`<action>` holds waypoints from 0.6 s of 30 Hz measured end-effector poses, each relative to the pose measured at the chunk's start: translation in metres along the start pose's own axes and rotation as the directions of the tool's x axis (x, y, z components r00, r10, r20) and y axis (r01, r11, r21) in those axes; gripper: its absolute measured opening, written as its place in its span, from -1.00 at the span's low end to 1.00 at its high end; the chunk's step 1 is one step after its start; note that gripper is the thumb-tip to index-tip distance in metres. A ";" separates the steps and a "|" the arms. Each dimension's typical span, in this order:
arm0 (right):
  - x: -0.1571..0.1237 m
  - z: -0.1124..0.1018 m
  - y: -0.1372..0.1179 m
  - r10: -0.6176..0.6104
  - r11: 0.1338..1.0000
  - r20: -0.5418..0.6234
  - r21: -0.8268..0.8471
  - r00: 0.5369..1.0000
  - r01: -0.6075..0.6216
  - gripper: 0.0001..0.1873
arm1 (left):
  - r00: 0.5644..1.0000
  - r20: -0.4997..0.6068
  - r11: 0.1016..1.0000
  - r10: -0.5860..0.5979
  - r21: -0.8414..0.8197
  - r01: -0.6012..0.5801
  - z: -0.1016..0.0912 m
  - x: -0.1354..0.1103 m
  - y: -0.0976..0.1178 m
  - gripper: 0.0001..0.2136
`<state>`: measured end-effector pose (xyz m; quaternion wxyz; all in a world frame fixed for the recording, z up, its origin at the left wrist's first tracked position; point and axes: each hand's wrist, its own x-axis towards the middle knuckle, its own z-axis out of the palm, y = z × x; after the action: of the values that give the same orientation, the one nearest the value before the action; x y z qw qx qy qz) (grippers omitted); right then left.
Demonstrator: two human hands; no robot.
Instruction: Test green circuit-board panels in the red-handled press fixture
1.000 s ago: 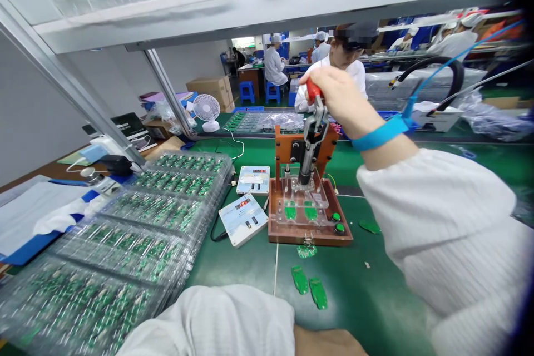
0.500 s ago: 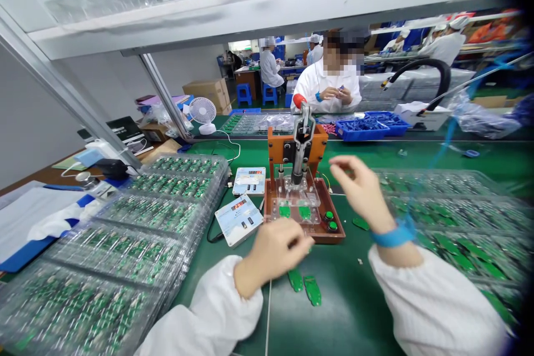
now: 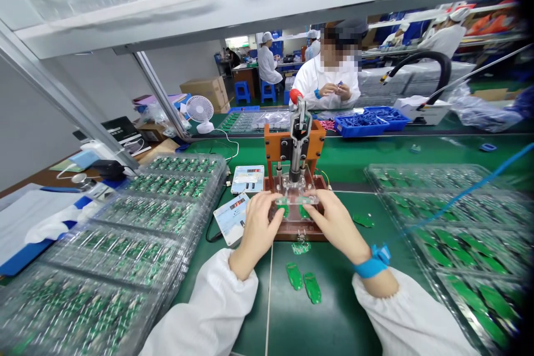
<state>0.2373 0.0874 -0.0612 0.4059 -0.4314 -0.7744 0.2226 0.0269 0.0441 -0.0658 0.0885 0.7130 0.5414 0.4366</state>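
**A:** Where are the hands?

**B:** Both are at the jig (image 3: 297, 214). The left hand (image 3: 261, 231) and the right hand (image 3: 336, 224) sit at opposite ends of the clear plate (image 3: 297, 199), fingers close together and curled, tips touching its edges. I can't tell if they're pinching it or only pressing on it.

**A:** And the boards?

**B:** Two green boards (image 3: 282, 208) lie under the plate, partly hidden by the fingers. The plate sits on the jig's brown base, below the press (image 3: 297, 144), whose plunger stands above it.

**A:** What's nearby?

**B:** On the green mat (image 3: 334, 328), two loose boards (image 3: 300, 283) lie side by side just in front of the jig, another (image 3: 301, 248) lies against its front edge, and one more (image 3: 362, 220) lies to the right. A tester (image 3: 231, 218) sits beside the left hand, with a second tester (image 3: 247, 178) behind it. Stacked trays of boards (image 3: 154, 217) fill the left side, and more trays (image 3: 442, 233) lie on the right.

**A:** Anything on the wrist?

**B:** A blue strap (image 3: 372, 268) circles the right wrist.
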 end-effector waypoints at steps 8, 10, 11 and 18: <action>-0.049 -0.017 -0.035 0.256 0.855 0.151 0.426 0.955 -0.297 -0.88 | 0.992 -0.128 0.992 -0.007 -0.122 -0.009 0.004 -0.037 0.014 -0.86; -0.064 -0.015 -0.043 0.291 0.817 0.165 0.470 0.942 -0.335 -0.93 | 0.993 -0.064 0.987 0.095 -0.123 -0.102 0.007 -0.044 0.019 -0.84; -0.071 -0.014 -0.046 0.313 0.805 0.164 0.478 0.936 -0.353 -0.94 | 0.988 -0.029 0.979 0.151 -0.133 -0.154 0.008 -0.046 0.021 -0.85; -0.119 -0.072 -0.051 0.423 0.864 0.124 0.244 0.898 -0.441 -0.93 | 0.885 0.135 0.884 0.445 -0.222 -0.411 0.003 -0.053 0.028 -0.86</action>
<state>0.3069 -0.0406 -0.0368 0.3741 -0.5279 -0.6340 0.4236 0.0470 -0.0111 -0.0787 0.1054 0.8405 0.3162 0.4271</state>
